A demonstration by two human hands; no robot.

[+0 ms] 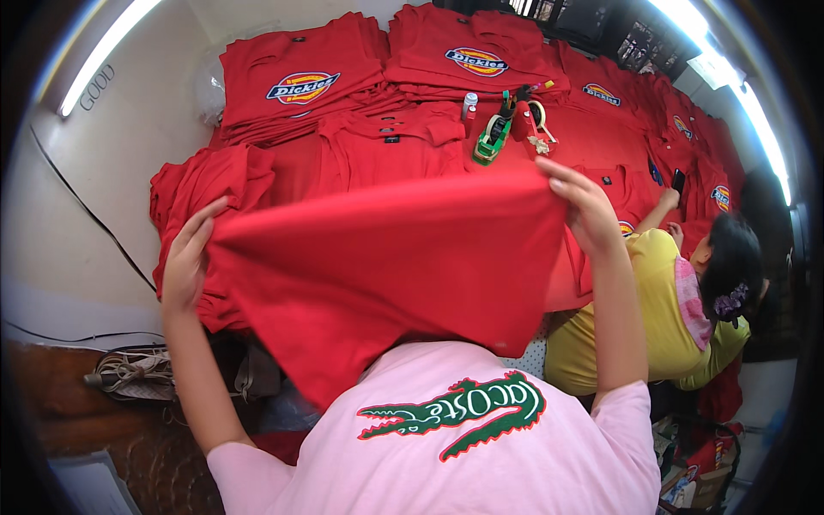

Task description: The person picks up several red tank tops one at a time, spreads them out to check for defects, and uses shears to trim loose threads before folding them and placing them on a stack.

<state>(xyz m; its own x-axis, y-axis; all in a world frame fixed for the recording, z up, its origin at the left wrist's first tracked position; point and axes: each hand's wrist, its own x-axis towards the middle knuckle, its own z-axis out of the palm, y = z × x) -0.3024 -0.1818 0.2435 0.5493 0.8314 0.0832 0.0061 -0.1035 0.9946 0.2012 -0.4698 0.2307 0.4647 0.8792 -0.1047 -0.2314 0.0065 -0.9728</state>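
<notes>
A red T-shirt [386, 266] is stretched between my two hands, raised over the near side of the table, its lower part hanging in front of my chest. My left hand [189, 255] grips its left upper corner, fingers partly behind the cloth. At the right upper corner, my right hand [586, 206] pinches the fabric between thumb and fingers. The upper edge runs nearly straight between them, slightly higher on the right. Just beyond the held shirt lies another red shirt [390, 154], spread flat with its neck opening away from me.
Folded red shirts with a printed emblem form a stack [300, 77] at the back left and another stack [472, 56] beside it. A green tape dispenser [492, 142] and a small bottle [469, 107] stand mid-table. A person in yellow [648, 322] works close on my right, holding a dark phone-like object [678, 181].
</notes>
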